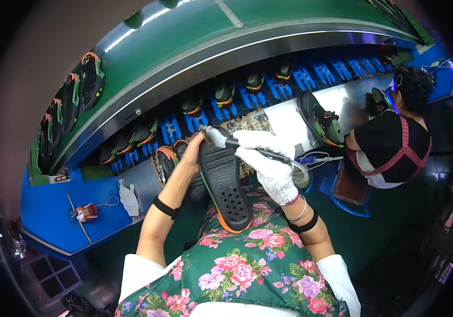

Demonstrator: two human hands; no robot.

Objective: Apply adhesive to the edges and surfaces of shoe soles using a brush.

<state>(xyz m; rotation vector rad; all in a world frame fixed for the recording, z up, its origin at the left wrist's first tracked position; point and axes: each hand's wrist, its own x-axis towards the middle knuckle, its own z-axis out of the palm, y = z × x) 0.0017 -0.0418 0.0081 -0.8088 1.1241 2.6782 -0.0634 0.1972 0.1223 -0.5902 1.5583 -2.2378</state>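
My bare left hand is closed round the left edge of a black shoe sole, near its upper end. The sole is tilted above my lap, with ridges in its upper half, small round holes in its lower half and orange along the lower rim. A white knit glove covers my right hand, which grips a brush by its dark handle. The bristle end rests at or just over the sole's upper end, close to my left fingertips. From the brush side a pale tube curves away below my glove.
Beyond my hands runs a rack of blue holders, several carrying dark shoes. A green conveyor belt with more shoes lies behind it. Right, a dark-green shoe is on the metal bench; a seated co-worker handles another. A blue table stands left.
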